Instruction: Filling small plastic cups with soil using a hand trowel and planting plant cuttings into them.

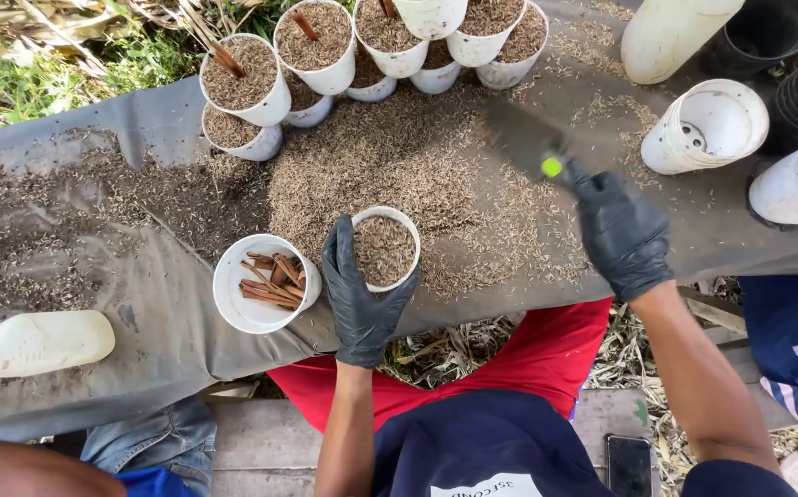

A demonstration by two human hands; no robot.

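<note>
Left hand [359,293] grips a white cup [385,247] of husks at the sheet's near edge; right hand [622,235], up-right of the cup (farther off), holds a blurred trowel [523,140].

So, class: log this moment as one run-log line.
left hand: grips filled white cup | right hand: holds trowel | beside: cup of sticks

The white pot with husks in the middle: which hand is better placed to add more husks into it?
Probably the right hand: it holds a trowel over the husk pile. The left hand already grips the white pot, keeping it upright.
</note>
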